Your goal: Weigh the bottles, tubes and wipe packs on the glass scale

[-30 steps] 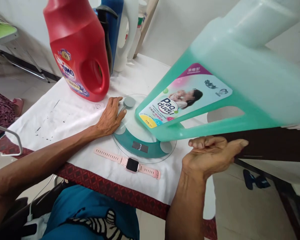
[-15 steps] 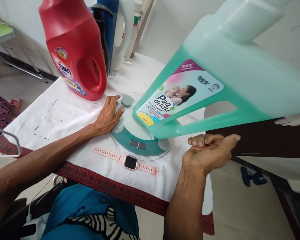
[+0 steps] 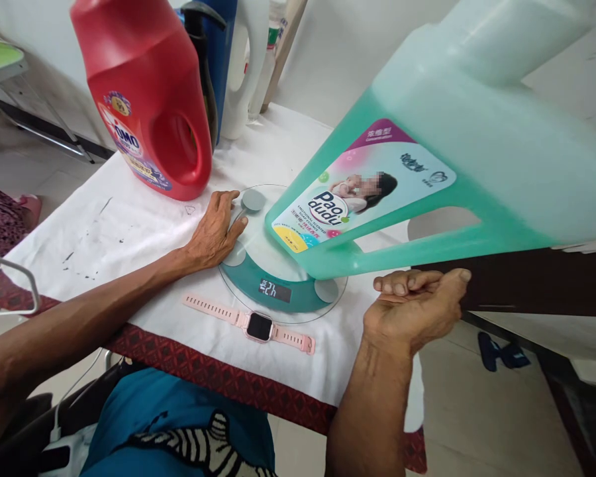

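The display (image 3: 275, 289) on the round glass scale (image 3: 246, 270) now shows several lit digits, where half a second ago it held only a short bright stroke. The big green bottle (image 3: 412, 136) stands on the scale as it did then, its handle towards the near right, and it leans in the view. The left hand (image 3: 216, 228) remains at the left edge of the scale, fingers loosely bent and thumb apart, gripping nothing. The right hand (image 3: 412, 308) is also much as before: it is palm up just on the near side of the bottle, fingers half curled and thumb stretched out to the right, with nothing in its grasp; whether its fingers touch the bottle I cannot tell. On the white-covered tabletop (image 3: 139, 218), the pink watch (image 3: 259, 326) lies near the scale, and the red bottle (image 3: 144, 73) stands far left, both unmoved.
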`<action>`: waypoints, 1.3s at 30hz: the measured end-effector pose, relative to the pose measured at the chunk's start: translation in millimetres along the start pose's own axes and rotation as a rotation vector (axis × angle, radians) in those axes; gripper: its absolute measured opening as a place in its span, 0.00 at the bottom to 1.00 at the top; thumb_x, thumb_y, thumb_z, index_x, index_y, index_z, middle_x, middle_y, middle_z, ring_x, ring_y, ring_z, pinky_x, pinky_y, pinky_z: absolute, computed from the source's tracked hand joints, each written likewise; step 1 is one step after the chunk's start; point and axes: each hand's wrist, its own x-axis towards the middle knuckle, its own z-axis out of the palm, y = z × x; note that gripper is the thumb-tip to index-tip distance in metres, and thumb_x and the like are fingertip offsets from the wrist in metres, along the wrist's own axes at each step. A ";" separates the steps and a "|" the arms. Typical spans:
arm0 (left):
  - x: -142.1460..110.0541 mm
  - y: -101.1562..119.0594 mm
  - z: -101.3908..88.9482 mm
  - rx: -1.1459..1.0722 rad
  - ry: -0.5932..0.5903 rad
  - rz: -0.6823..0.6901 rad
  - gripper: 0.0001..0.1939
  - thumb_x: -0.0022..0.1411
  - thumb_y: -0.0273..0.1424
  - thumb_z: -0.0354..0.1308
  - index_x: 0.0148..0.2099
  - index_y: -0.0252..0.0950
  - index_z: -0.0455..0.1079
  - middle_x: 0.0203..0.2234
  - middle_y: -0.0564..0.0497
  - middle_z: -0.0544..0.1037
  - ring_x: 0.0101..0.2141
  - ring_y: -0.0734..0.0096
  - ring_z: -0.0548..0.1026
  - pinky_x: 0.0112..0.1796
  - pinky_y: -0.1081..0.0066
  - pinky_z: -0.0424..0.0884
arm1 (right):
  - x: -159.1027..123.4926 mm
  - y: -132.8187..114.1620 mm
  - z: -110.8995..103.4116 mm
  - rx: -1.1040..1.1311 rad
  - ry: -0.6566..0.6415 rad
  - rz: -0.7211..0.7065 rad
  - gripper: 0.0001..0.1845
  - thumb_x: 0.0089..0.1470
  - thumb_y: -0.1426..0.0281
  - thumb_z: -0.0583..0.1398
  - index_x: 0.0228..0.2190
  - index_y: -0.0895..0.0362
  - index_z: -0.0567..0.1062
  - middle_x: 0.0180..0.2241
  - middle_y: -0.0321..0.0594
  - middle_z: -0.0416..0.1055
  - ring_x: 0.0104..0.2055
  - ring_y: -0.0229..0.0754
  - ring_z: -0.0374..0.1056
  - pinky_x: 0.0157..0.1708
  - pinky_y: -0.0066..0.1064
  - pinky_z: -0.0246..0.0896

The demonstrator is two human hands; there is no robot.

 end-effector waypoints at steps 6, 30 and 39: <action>0.3 0.9 -0.2 -0.006 -0.013 -0.010 0.24 0.77 0.42 0.48 0.67 0.34 0.55 0.60 0.36 0.65 0.56 0.56 0.74 0.58 0.47 0.74 | -3.4 3.9 4.0 -0.061 0.024 -0.074 0.30 0.63 0.46 0.54 0.17 0.51 0.61 0.17 0.30 0.51 0.19 0.36 0.54 0.22 0.32 0.56; -6.3 15.3 2.8 -0.026 0.084 -0.119 0.23 0.79 0.42 0.49 0.70 0.43 0.56 0.60 0.41 0.70 0.59 0.51 0.76 0.60 0.46 0.76 | 100.1 -69.8 97.8 0.094 -0.139 -0.172 0.29 0.39 0.59 0.76 0.17 0.54 0.62 0.15 0.24 0.52 0.16 0.28 0.51 0.15 0.24 0.49; -8.2 20.8 7.3 -0.019 0.097 -0.187 0.25 0.78 0.41 0.50 0.72 0.48 0.57 0.65 0.43 0.68 0.62 0.50 0.73 0.62 0.48 0.75 | 237.2 -0.2 170.2 -0.003 0.022 -0.264 0.27 0.43 0.54 0.74 0.17 0.52 0.64 0.13 0.24 0.51 0.16 0.32 0.49 0.15 0.29 0.44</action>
